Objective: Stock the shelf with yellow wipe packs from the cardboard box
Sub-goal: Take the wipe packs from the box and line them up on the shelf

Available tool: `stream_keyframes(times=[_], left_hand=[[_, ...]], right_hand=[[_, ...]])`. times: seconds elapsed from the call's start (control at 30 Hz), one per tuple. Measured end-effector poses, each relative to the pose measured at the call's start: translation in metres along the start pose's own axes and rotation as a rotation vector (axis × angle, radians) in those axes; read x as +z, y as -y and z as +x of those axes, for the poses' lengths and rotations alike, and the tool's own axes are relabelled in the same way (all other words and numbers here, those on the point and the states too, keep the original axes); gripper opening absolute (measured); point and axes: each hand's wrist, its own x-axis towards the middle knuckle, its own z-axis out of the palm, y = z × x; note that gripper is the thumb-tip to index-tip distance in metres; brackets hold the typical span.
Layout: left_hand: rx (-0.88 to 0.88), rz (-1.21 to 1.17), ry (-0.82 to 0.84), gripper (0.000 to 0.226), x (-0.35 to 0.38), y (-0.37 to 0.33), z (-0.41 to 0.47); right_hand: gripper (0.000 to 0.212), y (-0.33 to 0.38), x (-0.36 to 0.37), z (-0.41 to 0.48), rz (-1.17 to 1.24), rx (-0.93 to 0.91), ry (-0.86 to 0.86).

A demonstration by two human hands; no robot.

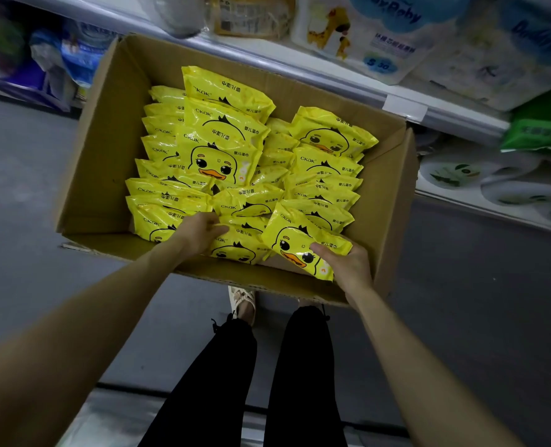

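White metal shelf unit (396,103) runs across the top & right; its tiers in view are crowded w/ white nappy bags (380,40) and a green soft pack (538,133). Grey floor (25,188) shows on both sides. The open brown cardboard box (106,150) sits hard against the shelf edge. Inside lie glossy yellow plastic wipe packs (216,156) w/ a duck face, in approx 3 overlapping rows. The box is near full, so stocking looks barely begun.

Right hand (348,266) grasps 1 tilted pack (296,250) at the near-right corner, thumb across its face. Left hand (200,230) lies on the near-middle packs, fingers curled. Can't tell if it grips 1 or only touches.

Risks: the film looks slick, so a 1-handed thumb hold could let the pack slide out. The packs overlap, so pulling 1 may drag its neighbours askew or over the front wall.

In the way: no free slot shows on the tiers in view, so goods may need shifting first. The box itself fronts the lower tier. A sandalled foot (243,304) sits just by the box's front wall, so a step fwd could knock it.
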Motion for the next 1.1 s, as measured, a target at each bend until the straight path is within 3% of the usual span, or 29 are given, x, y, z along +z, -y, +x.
stream_keyframes(times=[0.17, 0.3, 0.53, 0.7, 0.83, 0.93, 1.0, 1.1], left_hand=[[-0.107, -0.176, -0.018, 0.047, -0.003, -0.002, 0.004], [-0.127, -0.134, 0.031, 0.086, -0.008, 0.001, 0.006], [-0.112, -0.095, -0.014, 0.045, -0.004, -0.005, 0.0], [-0.041, -0.132, 0.001, 0.033, -0.026, -0.021, -0.02], [0.066, -0.187, 0.002, 0.014, -0.058, -0.048, -0.048], [0.174, -0.207, 0.0, 0.016, -0.086, -0.076, -0.074], [0.252, -0.204, -0.027, 0.016, -0.106, -0.101, -0.095], [0.364, -0.211, -0.071, 0.021, -0.135, -0.143, -0.125]], right_hand=[[0.033, -0.005, 0.0, 0.009, 0.024, -0.018, -0.012], [0.037, -0.008, 0.005, 0.018, 0.025, -0.015, -0.023], [0.028, -0.006, 0.009, 0.018, -0.001, -0.015, -0.035], [0.015, 0.021, -0.005, 0.0, -0.06, -0.069, -0.071], [0.018, 0.054, -0.025, -0.023, -0.056, -0.135, -0.105], [0.03, 0.087, -0.045, -0.048, -0.064, -0.198, -0.151], [0.017, 0.115, -0.062, -0.071, -0.026, -0.27, -0.149], [0.015, 0.159, -0.086, -0.102, 0.011, -0.393, -0.177]])
